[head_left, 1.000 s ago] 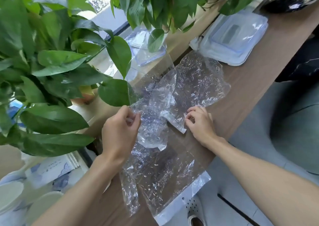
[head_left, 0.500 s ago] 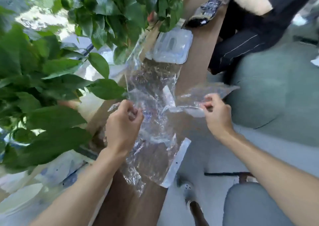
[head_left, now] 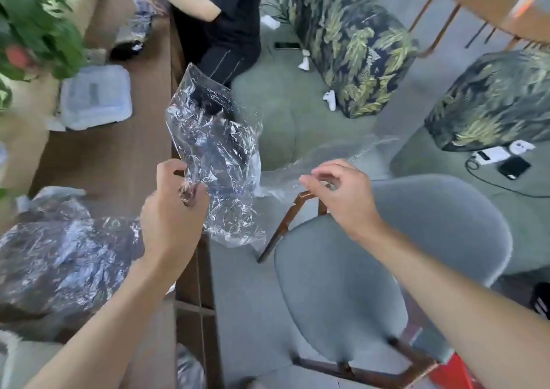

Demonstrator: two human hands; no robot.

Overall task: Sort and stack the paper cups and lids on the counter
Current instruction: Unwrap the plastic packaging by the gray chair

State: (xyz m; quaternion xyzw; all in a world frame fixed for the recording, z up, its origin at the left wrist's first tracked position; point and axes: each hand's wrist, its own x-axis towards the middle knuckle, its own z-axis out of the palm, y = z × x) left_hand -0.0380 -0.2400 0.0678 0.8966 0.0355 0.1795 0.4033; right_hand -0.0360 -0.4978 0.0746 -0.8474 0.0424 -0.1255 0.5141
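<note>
Soft daylight, motion blur, wide-angle edge warping

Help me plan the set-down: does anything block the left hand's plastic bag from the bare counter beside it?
Nothing visible does. The left hand pinches the plastic bag at the counter edge; bare wood lies left, the crumpled plastic pile nearer the camera.

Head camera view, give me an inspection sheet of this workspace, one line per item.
Surface: wooden counter, left of view.
Job's things: no cups or lids clearly seen; clear plastic bag held up by the counter's edge.
Clutter: crumpled plastic wrap and a clear lidded box on the counter.
Grips: left hand pinches the bag; right hand seems to pinch a fainter plastic film.
Cables: black cable on the floor, far right.
Surroundings: leafy plant, grey chair, leaf-print sofa, another person seated at the counter.
</note>
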